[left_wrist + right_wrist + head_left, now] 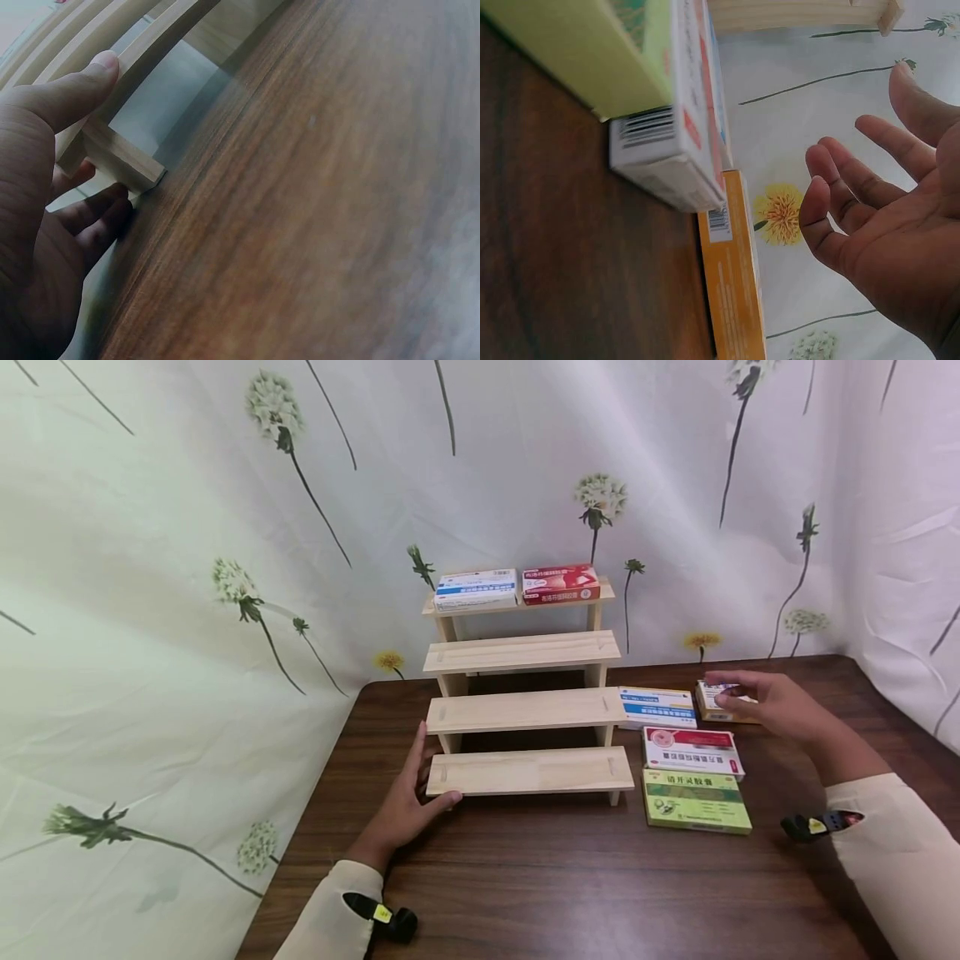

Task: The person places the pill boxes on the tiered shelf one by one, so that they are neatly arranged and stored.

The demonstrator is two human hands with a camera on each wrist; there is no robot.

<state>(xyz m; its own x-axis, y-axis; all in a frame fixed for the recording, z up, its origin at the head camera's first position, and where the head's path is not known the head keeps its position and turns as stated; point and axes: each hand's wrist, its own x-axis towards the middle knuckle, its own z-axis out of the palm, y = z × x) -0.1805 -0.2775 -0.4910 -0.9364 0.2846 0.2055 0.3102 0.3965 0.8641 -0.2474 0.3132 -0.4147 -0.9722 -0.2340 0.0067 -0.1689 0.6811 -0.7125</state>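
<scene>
A four-step wooden display stand stands mid-table. My left hand holds its lower left end; in the left wrist view the thumb lies over the bottom step while the other fingers curl below, beside the leg. My right hand is over an orange-and-white medicine box, fingers spread and loosely bent with nothing between them. In the right wrist view, that hand is apart from the orange box side. Nearer lie a blue-and-white box, a red-and-white box and a green box.
On the stand's top step sit a white-and-blue box and a red box. Behind the dark wooden table hangs a white cloth printed with dandelions, which also runs along the left and right sides.
</scene>
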